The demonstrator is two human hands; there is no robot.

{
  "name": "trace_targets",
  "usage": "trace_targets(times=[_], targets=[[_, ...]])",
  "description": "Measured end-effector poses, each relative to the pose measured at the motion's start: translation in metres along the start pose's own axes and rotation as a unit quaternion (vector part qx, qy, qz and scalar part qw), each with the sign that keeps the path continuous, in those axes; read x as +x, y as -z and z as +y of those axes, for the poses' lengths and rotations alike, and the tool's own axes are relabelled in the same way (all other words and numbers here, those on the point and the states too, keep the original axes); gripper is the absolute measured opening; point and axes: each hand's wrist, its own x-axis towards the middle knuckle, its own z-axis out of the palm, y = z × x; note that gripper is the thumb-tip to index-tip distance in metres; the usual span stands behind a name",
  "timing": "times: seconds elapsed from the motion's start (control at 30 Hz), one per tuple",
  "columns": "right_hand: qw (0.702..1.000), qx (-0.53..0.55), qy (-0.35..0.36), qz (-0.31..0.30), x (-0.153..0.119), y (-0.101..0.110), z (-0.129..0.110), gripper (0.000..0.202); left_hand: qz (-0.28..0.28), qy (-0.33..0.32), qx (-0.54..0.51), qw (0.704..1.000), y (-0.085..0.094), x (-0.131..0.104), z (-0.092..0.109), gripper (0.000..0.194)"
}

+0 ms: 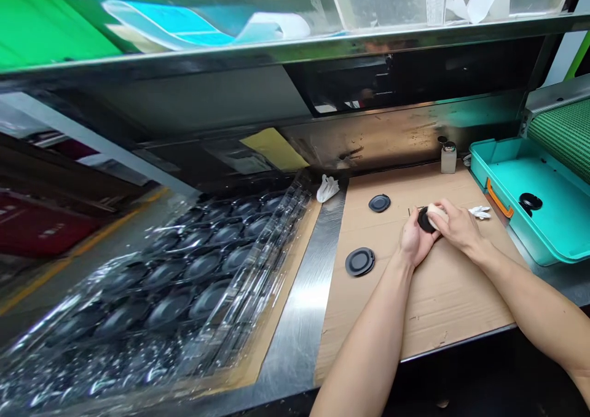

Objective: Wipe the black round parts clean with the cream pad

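Left hand (413, 240) cradles black disc (423, 221) | right hand (462, 227) grips pale wad (437, 213) against it | two flat discs (360, 262) by cardboard's (454, 300) left edge | likely best: firm support, light, even pressure

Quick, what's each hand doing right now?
Left hand: closed around a round black part.
Right hand: closed on something small and whitish, pressed against that part.

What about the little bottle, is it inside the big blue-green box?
No, the little bottle stands on the cardboard, outside the blue-green box.
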Motion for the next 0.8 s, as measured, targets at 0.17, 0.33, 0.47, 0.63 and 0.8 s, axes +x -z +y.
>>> trace_targets(times=[0.17, 0.33, 0.47, 0.63, 0.8], targets=[[0.999, 0.019, -0.049, 0.008, 0.000, -0.003, 0.001, 0.029, 0.021, -0.020, 0.002, 1.000, -0.001, 0.002, -0.004, 0.039], [0.993, 0.076, -0.093, -0.009, -0.003, -0.010, -0.018, 0.030, 0.018, -0.061, 0.012, 0.998, -0.004, 0.005, -0.013, 0.034], [0.983, -0.070, -0.166, -0.026, 0.000, -0.001, -0.021, 0.037, -0.003, -0.057, 0.026, 0.998, -0.004, 0.006, -0.019, 0.035], [0.990, -0.075, -0.085, -0.083, 0.000, 0.005, -0.017, 0.035, 0.033, -0.061, 0.027, 0.997, 0.005, 0.010, -0.013, 0.034], [0.983, -0.123, -0.119, -0.069, 0.007, 0.005, 0.004, 0.037, 0.053, -0.063, 0.059, 0.995, 0.018, 0.013, 0.002, 0.029]])
